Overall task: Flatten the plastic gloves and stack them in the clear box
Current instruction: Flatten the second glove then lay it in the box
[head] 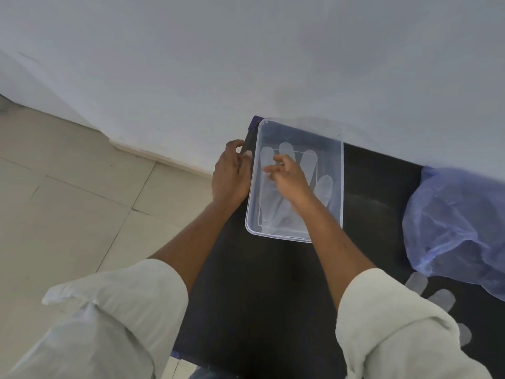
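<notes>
the step in hand looks like the stacking one: a plastic glove (287, 187) lies flat on the floor of the clear box (340, 170), fingers pointing to the box's far end. the right hand (289, 179) hovers inside the box over that glove, its grip loosely curled; whether the fingertips pinch the film or merely touch it i cannot tell. the left hand (231, 173) sits just beside the box's left wall, its grip curled round the edge of the dark worktop (273, 283), apparently steadying.

to the right of the box, well apart from it, lies a bluish plastic bag (459, 222), and nearer than that bag another flat glove (437, 299), partly hidden by the right sleeve (396, 329).

the next move, i judge, calls for smoothing the boxed glove, then lifting the right hand clear and reaching toward the waiting glove, carrying it over without creasing so it lands squarely on top.
</notes>
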